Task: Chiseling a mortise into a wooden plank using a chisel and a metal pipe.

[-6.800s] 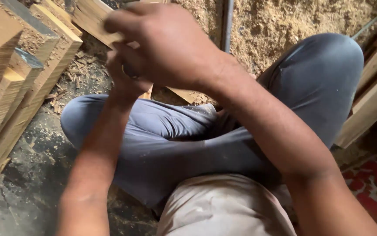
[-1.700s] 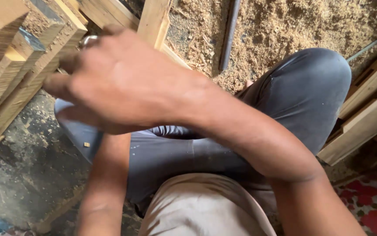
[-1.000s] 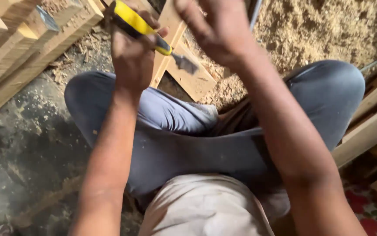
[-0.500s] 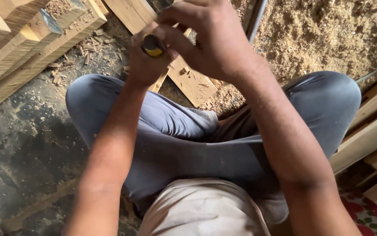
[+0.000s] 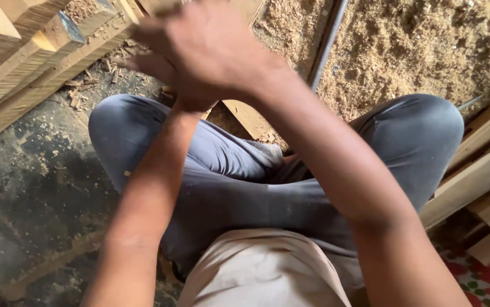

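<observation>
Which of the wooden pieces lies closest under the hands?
The flat plank showing between the knees, directly below the right hand. The stacked beams and boards lie off to the sides.

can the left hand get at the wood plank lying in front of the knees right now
Probably yes. The wood plank lies just beyond the crossed legs, right under both hands. The right hand covers the left hand, so it would need to lift first.

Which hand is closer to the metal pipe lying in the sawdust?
Right. The right hand hovers just left of the metal pipe; the left hand sits beneath it, mostly hidden, slightly farther away.
</observation>
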